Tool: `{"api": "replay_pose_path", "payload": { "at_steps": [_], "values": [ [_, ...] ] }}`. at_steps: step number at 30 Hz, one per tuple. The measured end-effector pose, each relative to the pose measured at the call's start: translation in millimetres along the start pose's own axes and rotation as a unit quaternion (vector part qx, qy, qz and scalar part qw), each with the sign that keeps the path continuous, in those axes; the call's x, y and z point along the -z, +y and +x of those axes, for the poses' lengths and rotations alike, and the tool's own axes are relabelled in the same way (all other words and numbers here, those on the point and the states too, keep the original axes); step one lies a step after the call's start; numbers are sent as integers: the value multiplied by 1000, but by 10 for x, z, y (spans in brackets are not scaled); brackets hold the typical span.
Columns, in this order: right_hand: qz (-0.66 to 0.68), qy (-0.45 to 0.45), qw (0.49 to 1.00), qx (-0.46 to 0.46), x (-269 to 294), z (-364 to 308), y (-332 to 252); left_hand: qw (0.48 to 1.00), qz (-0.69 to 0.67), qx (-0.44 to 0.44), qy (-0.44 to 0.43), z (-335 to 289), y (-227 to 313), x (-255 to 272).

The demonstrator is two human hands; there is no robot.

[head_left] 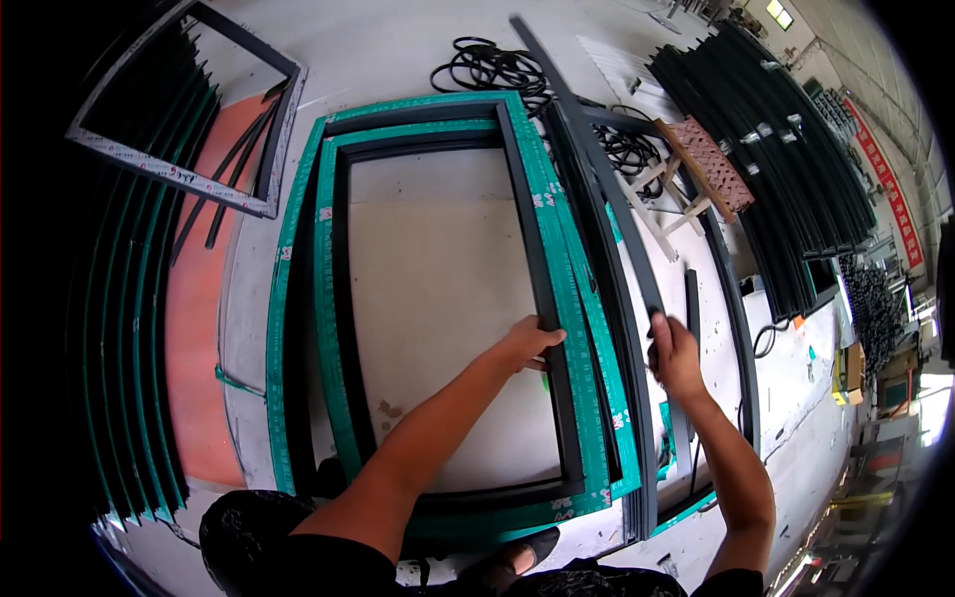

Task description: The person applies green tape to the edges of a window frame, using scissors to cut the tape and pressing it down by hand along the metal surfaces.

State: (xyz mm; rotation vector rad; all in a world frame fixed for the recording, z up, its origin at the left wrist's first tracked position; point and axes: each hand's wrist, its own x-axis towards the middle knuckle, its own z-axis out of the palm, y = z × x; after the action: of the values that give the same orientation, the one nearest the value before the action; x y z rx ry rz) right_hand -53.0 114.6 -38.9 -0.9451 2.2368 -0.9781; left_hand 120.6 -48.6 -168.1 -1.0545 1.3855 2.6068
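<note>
A rectangular window frame (527, 219) of dark profile with green protective film lies stacked on another green-filmed frame in front of me. My left hand (529, 344) is closed around the right side bar of the upper frame, its fingers curled under the inner edge. In my right hand (676, 360) is a long dark grey profile strip (587, 129), gripped in a fist near its lower part. The strip slants from the far middle toward me, right of the frames. Part of the strip's lower end is hidden behind my right hand and forearm.
More dark profiles (587, 219) lie right of the frames. A wooden stool (706, 164) and black coiled cable (487, 68) are beyond. Stacked dark frames (766, 139) stand far right. At left, a white-filmed frame (179, 174) leans by a row of green-edged frames (129, 328).
</note>
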Motion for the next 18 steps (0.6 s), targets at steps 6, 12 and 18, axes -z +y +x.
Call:
{"api": "replay_pose_path", "payload": {
  "at_steps": [6, 12, 18],
  "values": [
    [-183, -31, 982, -40, -57, 335, -131, 1000, -28, -6, -3, 132, -33, 101],
    [-252, 73, 956, 129, 12, 254, -518, 999, -14, 2, 29, 214, -184, 111],
    [-429, 121, 865, 231, 14, 129, -914, 999, -14, -2, 32, 257, -198, 94]
  ]
}}
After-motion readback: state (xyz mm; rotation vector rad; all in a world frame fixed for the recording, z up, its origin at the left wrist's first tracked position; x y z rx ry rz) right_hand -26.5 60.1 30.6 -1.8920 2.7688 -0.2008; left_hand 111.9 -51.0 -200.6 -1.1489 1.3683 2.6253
